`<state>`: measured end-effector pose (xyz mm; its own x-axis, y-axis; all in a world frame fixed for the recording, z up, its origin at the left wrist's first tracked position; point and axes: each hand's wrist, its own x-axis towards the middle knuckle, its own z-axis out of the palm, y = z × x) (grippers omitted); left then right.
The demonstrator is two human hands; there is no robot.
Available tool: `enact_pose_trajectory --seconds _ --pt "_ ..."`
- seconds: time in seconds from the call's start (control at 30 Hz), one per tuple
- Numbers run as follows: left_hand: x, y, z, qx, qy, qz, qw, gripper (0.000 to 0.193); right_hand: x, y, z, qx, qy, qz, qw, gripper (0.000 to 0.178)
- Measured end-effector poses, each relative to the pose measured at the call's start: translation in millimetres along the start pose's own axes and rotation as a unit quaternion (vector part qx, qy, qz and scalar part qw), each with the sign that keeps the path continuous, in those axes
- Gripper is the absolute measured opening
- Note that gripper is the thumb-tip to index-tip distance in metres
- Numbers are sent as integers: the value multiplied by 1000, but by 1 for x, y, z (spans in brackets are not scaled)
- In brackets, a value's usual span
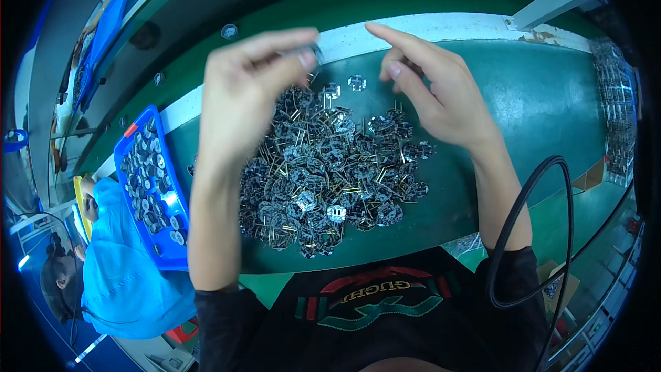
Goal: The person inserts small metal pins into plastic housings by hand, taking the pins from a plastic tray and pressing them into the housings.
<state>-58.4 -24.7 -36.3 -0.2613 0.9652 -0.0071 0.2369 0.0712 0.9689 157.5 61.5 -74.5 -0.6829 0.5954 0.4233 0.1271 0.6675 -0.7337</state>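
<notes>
Left hand point(241, 86) pinches a small blurred part point(316, 55), axis unclear, beyond the metal pile point(330, 165); right hand point(444, 93), index and thumb parted, seemingly empty, hovers past the pile's far-right side

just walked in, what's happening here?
A person works over a heap of small metal parts on a green table. The left hand seems to pinch a small dark part, blurred; the right hand is raised opposite, its grip unclear. A blue tray of round pieces sits left of the heap.
</notes>
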Motion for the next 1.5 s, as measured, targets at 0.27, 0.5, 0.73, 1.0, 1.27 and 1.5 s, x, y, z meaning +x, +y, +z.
enact_pose_trajectory --seconds 0.27,0.5,0.73,1.0,1.27,1.5 --pt "179 -73 -50 355 116 58 926 24 -5 7 8 -171 -91 -14 981 23" --pt "175 -85 -82 399 75 41 913 41 -9 14 30 -223 -82 -88 967 12" --pt "116 -79 -98 450 14 -50 891 39 -11 22 27 -160 12 -77 984 10" --pt "12 -12 -51 95 80 32 992 39 -1 2 9 81 -56 -39 994 17" --pt "-71 -4 -3 -162 57 -21 985 50 -8 -31 24 173 11 19 985 11" --pt "-77 -7 13 -221 78 -13 972 40 -4 -55 35 116 97 -28 988 13"
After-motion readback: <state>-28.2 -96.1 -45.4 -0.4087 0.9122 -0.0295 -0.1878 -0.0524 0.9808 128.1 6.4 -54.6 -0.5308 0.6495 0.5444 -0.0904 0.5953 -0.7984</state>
